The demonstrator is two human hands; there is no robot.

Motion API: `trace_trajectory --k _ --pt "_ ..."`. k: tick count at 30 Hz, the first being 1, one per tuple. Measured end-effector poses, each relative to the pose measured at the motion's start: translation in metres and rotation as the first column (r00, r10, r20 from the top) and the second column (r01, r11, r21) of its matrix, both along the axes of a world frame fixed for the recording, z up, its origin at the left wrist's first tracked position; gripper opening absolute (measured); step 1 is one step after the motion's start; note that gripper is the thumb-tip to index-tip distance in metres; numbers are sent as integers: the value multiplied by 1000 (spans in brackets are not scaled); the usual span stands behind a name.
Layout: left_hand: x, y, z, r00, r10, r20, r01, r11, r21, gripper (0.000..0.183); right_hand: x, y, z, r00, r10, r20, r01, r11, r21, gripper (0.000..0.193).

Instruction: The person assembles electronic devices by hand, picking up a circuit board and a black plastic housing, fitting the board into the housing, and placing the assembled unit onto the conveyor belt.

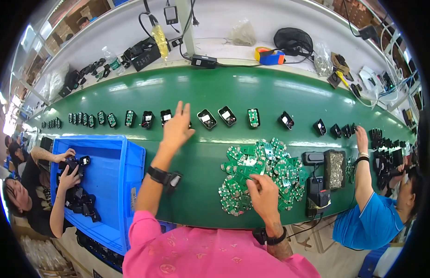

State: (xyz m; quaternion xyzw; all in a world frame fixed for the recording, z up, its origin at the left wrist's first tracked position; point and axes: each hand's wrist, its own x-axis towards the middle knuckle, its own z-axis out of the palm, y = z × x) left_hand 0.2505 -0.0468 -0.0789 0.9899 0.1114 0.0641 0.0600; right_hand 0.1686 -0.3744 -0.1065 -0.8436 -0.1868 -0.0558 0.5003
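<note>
My left hand (178, 127) reaches over the row of small black housings with its fingers stretched out and nothing seen in them. It partly covers a black housing (166, 116). Just to its right lie two light-rimmed housings, one (207, 119) beside the other (227, 116). My right hand (265, 192) is closed in a pinch at the pile of green circuit boards (282, 171), its fingertips on a green circuit board (243, 172) at the near left part of the pile. Farther right, an open housing (253, 118) has a green board inside.
A blue bin (127, 162) of black parts stands at left, where a co-worker's hands (69, 169) handle some. Another co-worker's hand (361, 139) touches housings at right. Beside the pile sit a grey-filled tray (334, 169) and a black device (318, 197). A shelf (215, 46) runs behind the green table (196, 185).
</note>
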Motion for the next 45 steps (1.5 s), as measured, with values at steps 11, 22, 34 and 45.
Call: trace_trajectory --k 11,22,34,45 --pt "-37 -14 4 974 -61 216 93 986 -141 67 48 73 -10 957 261 125 -146 810 -568 33" --pt "-138 -83 -43 989 8 149 136 -456 -880 48 68 78 -9 966 244 88 -213 940 -265 13" --pt "-125 -109 -19 998 -5 66 61 461 -885 30 41 59 24 876 272 -398 -84 899 430 13" --pt "-127 -113 -41 982 157 103 88 95 -992 58 23 59 30 969 231 83 -240 961 136 9"
